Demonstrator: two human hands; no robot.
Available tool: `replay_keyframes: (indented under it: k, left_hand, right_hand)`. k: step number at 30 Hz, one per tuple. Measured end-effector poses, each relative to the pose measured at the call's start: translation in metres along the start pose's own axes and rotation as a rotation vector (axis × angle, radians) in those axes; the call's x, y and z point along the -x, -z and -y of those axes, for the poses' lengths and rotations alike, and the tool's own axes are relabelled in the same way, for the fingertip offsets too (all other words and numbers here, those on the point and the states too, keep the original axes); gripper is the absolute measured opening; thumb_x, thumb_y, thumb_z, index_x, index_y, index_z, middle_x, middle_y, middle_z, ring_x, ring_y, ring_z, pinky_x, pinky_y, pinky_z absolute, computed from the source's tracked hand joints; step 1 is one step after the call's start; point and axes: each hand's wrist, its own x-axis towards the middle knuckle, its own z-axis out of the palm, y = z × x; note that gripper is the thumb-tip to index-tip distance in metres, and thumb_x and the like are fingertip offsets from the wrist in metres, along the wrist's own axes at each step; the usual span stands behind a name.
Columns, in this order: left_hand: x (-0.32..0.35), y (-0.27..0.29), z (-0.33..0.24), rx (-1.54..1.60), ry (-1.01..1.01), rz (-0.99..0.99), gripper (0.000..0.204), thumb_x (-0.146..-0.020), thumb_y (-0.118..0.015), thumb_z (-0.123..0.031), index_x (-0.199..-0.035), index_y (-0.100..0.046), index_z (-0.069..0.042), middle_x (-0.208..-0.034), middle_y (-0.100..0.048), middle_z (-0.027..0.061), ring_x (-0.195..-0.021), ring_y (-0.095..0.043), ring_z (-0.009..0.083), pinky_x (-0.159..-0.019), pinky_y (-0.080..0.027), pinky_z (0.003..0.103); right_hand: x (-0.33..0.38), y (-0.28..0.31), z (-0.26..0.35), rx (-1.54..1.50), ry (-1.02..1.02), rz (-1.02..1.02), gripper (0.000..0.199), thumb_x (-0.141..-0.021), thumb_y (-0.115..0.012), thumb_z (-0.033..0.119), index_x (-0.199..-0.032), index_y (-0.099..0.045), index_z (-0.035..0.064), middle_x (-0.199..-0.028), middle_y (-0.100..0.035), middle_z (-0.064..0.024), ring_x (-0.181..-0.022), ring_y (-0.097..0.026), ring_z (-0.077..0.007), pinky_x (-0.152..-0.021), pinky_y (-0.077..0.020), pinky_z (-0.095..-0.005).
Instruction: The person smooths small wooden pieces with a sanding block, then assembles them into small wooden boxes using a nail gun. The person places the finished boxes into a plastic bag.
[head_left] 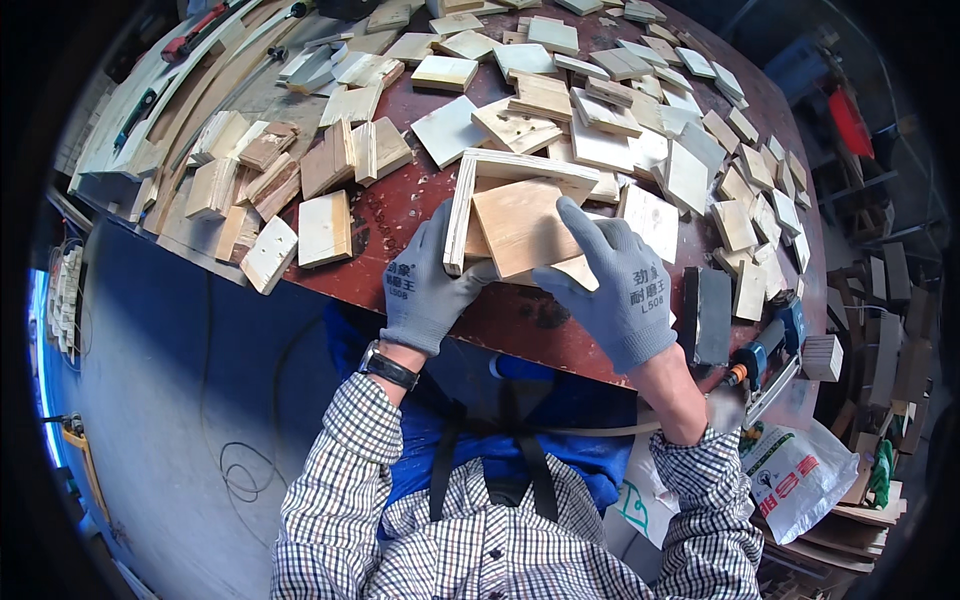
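Over the near edge of the table I hold wooden pieces in two grey work gloves. My left hand (pixel 430 285) is closed around the lower left side of an L-shaped plywood corner piece (pixel 462 215), its thumb at the bottom end. A square brown wood block (pixel 522 228) lies tilted inside the corner. My right hand (pixel 625 285) grips that block at its right edge, one finger on its face; the fingers underneath are hidden. Just beyond the corner piece, many loose plywood blocks (pixel 600 145) are scattered.
The dark red table (pixel 385 215) is strewn with wood blocks. At its right lie a black block (pixel 707 315) and a blue power tool (pixel 765 345) with an orange part. Long boards (pixel 215 80) and a red tool (pixel 193 33) are at the far left. A white bag (pixel 800 475) hangs lower right.
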Motion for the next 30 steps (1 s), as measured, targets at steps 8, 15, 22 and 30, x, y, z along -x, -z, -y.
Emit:
replay_keyframes:
  k: [8,15,22,30]
  left_hand:
    - [-0.001,0.003,-0.002,0.019,0.005,0.007,0.084,-0.083,-0.09,-0.042,-0.147,-0.053,-0.003,-0.122,-0.07,0.0221,-0.112,-0.071,0.0398,-0.092,-0.061,0.047]
    - [0.0,-0.004,0.004,-0.021,0.005,-0.006,0.082,-0.083,-0.091,-0.039,-0.147,-0.054,-0.003,-0.129,-0.068,0.0216,-0.116,-0.07,0.0388,-0.097,-0.06,0.046]
    - [0.001,-0.004,0.01,0.024,0.053,0.01,0.08,-0.083,-0.092,-0.045,-0.142,-0.057,-0.003,-0.126,-0.07,0.0198,-0.112,-0.072,0.0381,-0.094,-0.06,0.045]
    - [0.002,-0.003,0.001,0.094,0.082,0.004,0.074,-0.085,-0.089,-0.05,-0.132,-0.062,0.0,-0.115,-0.073,0.0205,-0.103,-0.075,0.0356,-0.089,-0.06,0.043]
  right_hand:
    - [-0.015,-0.03,0.021,0.065,-0.032,-0.027,0.054,-0.084,-0.085,0.046,-0.118,-0.061,0.0108,-0.089,-0.06,-0.0089,-0.078,-0.066,-0.0286,-0.067,-0.0498,-0.0449]
    - [-0.01,-0.015,-0.011,-0.365,-0.079,0.221,0.059,-0.09,-0.08,0.014,-0.142,-0.053,0.0058,-0.109,-0.065,-0.0156,-0.092,-0.068,-0.0331,-0.083,-0.0574,-0.0456]
    - [-0.011,-0.014,-0.028,-0.54,-0.04,0.304,0.074,-0.092,-0.073,0.004,-0.159,-0.042,0.0094,-0.123,-0.064,-0.0185,-0.109,-0.069,-0.0362,-0.097,-0.0588,-0.0452]
    - [-0.012,-0.015,-0.021,-0.308,-0.015,0.33,0.073,-0.093,-0.069,0.003,-0.16,-0.04,0.0104,-0.129,-0.06,-0.0223,-0.115,-0.066,-0.0426,-0.101,-0.056,-0.0492]
